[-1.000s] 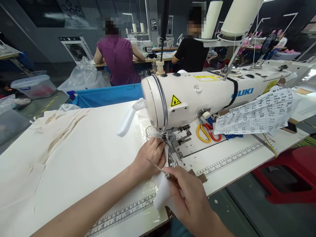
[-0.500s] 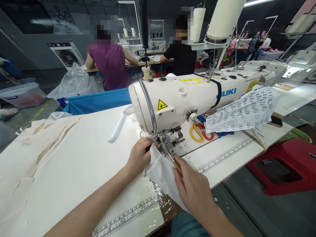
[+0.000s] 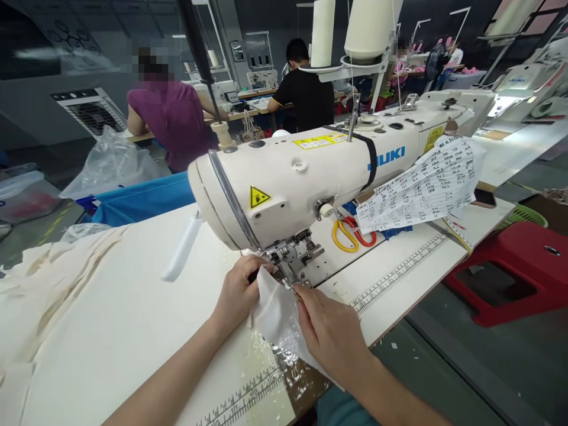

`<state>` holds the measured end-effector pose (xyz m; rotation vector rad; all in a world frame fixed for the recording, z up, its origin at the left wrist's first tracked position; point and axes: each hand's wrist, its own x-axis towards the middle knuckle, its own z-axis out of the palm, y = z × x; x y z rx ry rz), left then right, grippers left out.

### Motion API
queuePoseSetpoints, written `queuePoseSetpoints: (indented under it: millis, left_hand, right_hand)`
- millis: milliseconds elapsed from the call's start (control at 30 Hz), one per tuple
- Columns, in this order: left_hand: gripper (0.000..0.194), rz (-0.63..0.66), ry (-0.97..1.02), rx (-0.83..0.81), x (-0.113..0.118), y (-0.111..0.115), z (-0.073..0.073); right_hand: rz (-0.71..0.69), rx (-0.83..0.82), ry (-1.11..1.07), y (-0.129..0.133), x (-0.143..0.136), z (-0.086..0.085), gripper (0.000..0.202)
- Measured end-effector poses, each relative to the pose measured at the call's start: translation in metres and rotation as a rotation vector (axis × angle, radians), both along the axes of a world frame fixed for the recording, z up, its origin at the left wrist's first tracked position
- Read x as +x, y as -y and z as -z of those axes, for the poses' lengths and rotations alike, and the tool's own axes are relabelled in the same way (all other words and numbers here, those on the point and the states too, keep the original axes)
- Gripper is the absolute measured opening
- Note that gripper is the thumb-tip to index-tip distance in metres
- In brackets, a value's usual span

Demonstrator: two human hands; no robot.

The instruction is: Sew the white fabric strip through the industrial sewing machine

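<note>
My left hand point(image 3: 233, 296) is closed at the needle area of a white sewing machine point(image 3: 284, 177), its bent fingers pinching the upper edge of a piece of thin white fabric point(image 3: 275, 310). My right hand point(image 3: 335, 331) is closed around a slim metal tool point(image 3: 290, 287), whose tip points at the presser foot; its exact kind is mostly hidden by the fingers. The fabric hangs between both hands over the table's front edge, and its lower part passes beneath my right hand. The needle itself is hidden.
Yellow- and red-handled scissors point(image 3: 345, 236) lie beyond the needle area, beside a handwritten sheet point(image 3: 417, 186). Cream fabric pieces point(image 3: 57, 278) cover the table's left side. A red stool point(image 3: 528, 272) stands at right. Two people sit working ahead.
The view has shifted, so the machine appears farther left and nearer. My right hand and the tool have come slightly closer to the left hand, which keeps its pinch on the fabric.
</note>
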<state>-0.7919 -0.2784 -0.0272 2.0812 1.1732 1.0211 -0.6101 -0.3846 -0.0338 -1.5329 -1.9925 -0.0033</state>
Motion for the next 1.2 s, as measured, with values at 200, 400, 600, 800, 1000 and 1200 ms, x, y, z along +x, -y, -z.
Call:
queuePoseSetpoints:
  millis: [200, 400, 600, 800, 1000, 1200]
  left_hand:
    - [0.02, -0.001, -0.009, 0.006, 0.0004, 0.0, -0.0017]
    - [0.019, -0.002, -0.016, 0.024, 0.0001, 0.0001, -0.0003]
    - [0.016, 0.038, -0.059, 0.055, -0.0021, -0.0014, 0.0006]
    - [0.017, 0.026, -0.069, 0.074, -0.0029, -0.0023, 0.0007]
    - [0.019, 0.001, -0.068, 0.053, -0.0012, -0.0024, -0.001]
    - [0.022, 0.008, -0.088, 0.087, -0.0005, -0.0017, -0.0019]
  right_hand:
    - [0.001, -0.002, -0.005, -0.001, -0.0004, 0.0002, 0.031]
    - [-0.001, -0.047, 0.025, -0.0021, -0.0013, 0.0002, 0.032]
    - [-0.014, -0.032, 0.024, -0.0032, -0.0005, -0.0005, 0.034]
    - [-0.035, -0.044, 0.04, -0.001, 0.001, -0.0002, 0.034]
    - [-0.009, -0.026, 0.0, 0.0006, -0.0002, 0.0011, 0.033]
    - [-0.004, -0.079, 0.024, -0.0018, -0.0012, -0.0019, 0.032]
